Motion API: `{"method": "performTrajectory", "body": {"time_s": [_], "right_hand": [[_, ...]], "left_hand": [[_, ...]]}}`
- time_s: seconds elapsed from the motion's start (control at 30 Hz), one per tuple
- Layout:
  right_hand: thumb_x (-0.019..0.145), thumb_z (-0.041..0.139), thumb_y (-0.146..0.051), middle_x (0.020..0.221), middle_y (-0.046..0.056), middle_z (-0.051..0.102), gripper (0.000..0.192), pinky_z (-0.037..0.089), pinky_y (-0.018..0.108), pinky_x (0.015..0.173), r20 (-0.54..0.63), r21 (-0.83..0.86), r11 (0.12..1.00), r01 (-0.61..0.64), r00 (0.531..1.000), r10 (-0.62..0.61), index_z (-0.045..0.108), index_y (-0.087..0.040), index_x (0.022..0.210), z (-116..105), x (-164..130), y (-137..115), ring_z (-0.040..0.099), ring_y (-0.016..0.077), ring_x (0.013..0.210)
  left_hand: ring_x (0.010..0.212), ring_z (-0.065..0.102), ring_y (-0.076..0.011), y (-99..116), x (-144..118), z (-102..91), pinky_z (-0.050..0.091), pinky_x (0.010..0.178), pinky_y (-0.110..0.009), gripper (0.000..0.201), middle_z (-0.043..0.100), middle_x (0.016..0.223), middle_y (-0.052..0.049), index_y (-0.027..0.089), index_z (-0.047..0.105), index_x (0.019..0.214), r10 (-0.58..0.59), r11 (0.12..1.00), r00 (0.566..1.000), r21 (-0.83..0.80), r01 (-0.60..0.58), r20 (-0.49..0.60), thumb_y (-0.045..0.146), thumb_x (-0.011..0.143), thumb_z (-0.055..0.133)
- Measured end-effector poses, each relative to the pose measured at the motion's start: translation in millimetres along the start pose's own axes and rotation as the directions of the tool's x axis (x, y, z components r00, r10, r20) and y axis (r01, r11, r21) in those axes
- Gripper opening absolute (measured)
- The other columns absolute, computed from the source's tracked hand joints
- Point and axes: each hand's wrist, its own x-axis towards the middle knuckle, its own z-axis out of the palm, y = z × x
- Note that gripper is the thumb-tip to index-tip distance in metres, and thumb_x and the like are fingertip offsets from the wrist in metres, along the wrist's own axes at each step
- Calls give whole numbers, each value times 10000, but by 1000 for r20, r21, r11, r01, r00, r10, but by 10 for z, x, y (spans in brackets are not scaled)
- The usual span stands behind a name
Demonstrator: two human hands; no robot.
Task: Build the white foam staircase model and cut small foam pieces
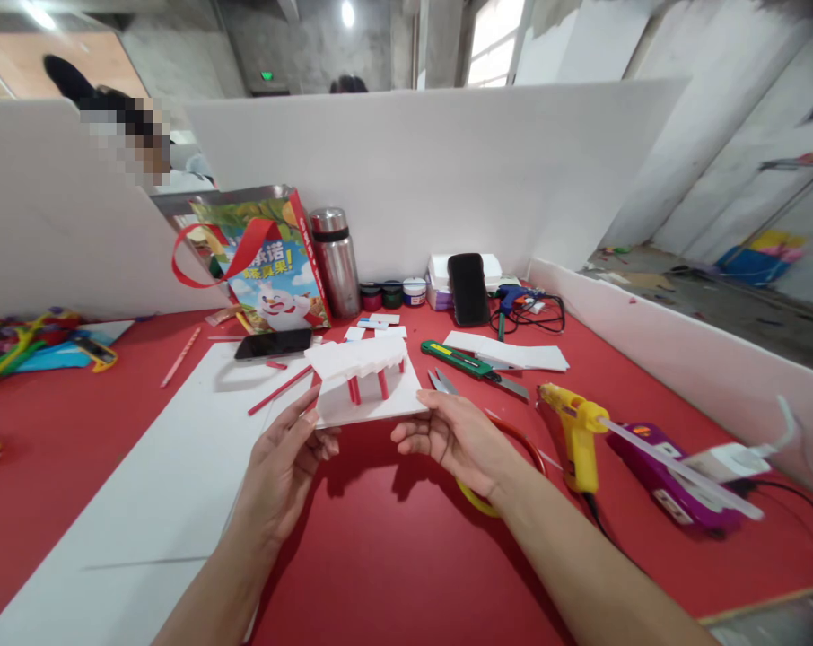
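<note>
You hold a white foam model point(368, 386) above the red table point(393, 556), your left hand point(286, 462) pinching its near-left corner and your right hand point(447, 437) gripping its near-right edge. Red pillars point(383, 383) prop its roof just beyond your fingertips. A yellow glue gun point(577, 431) stands right of your right fingers; scissors point(441, 382), apparently, lie just past them.

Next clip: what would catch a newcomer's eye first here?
At centre, the left hand and right hand hold a small white foam model with red posts above the red table. Right of it stands a yellow glue gun; behind, a colourful gift bag.
</note>
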Motion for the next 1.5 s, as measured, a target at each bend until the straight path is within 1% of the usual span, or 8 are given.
{"method": "performTrajectory", "body": {"time_s": [0.27,0.67,0.9,1.07,1.2,1.27,1.37,1.5], "right_hand": [[884,676,-241,797,110,743,143,623,288,635,13,-22,1000,22,1000,-21,660,-104,923,31,-41,-17,738,202,705],[893,666,-251,807,108,748,174,618,280,628,29,-31,999,22,999,-21,688,-85,937,12,-34,-26,728,186,689],[885,693,-313,831,115,758,220,610,277,619,62,-95,995,43,997,-37,684,-97,924,21,-43,-22,722,183,670],[872,703,-352,965,163,766,257,609,285,596,156,-128,988,87,985,-67,672,-103,925,50,-82,-42,719,186,682],[898,676,-344,991,162,772,224,608,283,592,221,-104,990,96,973,-71,659,-124,943,38,-93,-41,732,189,692],[923,644,-340,999,165,773,247,612,278,601,238,-96,991,96,969,-71,675,-113,1014,23,-89,-35,737,184,701],[931,631,-314,1020,171,771,297,615,271,609,254,-99,991,93,965,-65,679,-89,1119,5,-77,-31,740,177,711],[916,656,-325,996,162,776,291,616,267,601,229,-89,992,92,971,-70,694,-91,1085,11,-64,-48,738,172,695]], "left_hand": [[584,631,-105,6,12,5,545,560,-198,519,714,726,-21,149,711,1220,-46,998,998,-48,43,-46,268,733,849],[591,635,-102,22,4,-2,556,564,-184,508,724,744,-36,138,697,1240,-79,994,996,-84,77,-32,241,763,834],[554,609,-92,30,8,-4,530,523,-151,469,708,694,-33,118,703,1211,-80,993,996,-86,77,-28,200,762,814],[535,602,-96,49,28,-28,547,508,-160,306,696,677,-44,94,746,1086,-114,977,992,-185,103,-46,104,780,735],[511,582,-100,91,45,19,541,477,-171,155,682,655,-62,76,751,878,-164,949,976,-292,116,-146,33,800,624],[500,567,-94,108,51,45,533,466,-169,164,675,653,-67,70,731,795,-172,943,969,-314,109,-180,3,795,582],[494,557,-94,118,55,55,530,463,-177,182,665,643,-77,61,709,733,-177,942,968,-316,114,-179,-13,793,553],[502,551,-93,114,56,26,528,468,-177,186,659,644,-81,63,706,731,-182,937,969,-327,120,-164,-7,800,548]]}}
